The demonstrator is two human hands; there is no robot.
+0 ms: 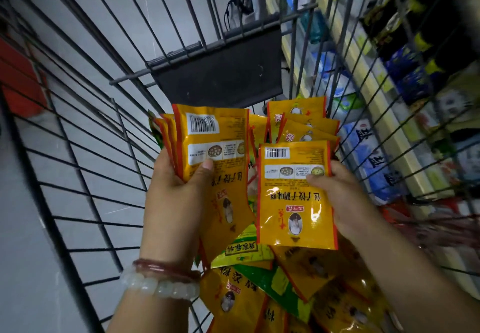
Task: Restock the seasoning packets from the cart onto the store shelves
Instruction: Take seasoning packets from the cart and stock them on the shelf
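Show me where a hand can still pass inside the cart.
Free: the cart's left side, between the wire wall and the left hand with its packet stack, up to the black flap. Crowded: the loose packets below the right hand and its single packet.

Hands: two, the left hand (171, 202) at 7 o'clock of centre and the right hand (345, 202) at 4 o'clock.
Packets in the left hand: a fanned stack of yellow packets (215, 145), at least four edges showing; the exact count cannot be told.
Packets in the right hand: one single yellow packet (296, 195).
Loose yellow packets in the cart: at least three standing at 12 o'clock (304, 119), several more lying at 6 o'clock (306, 293); total unclear.
Green packets: at least two (244, 249), at 6 o'clock.
Bracelets: two on the left wrist, one dark red (166, 267), one of pale beads (155, 286).
Carts: one wire cart (78, 151).
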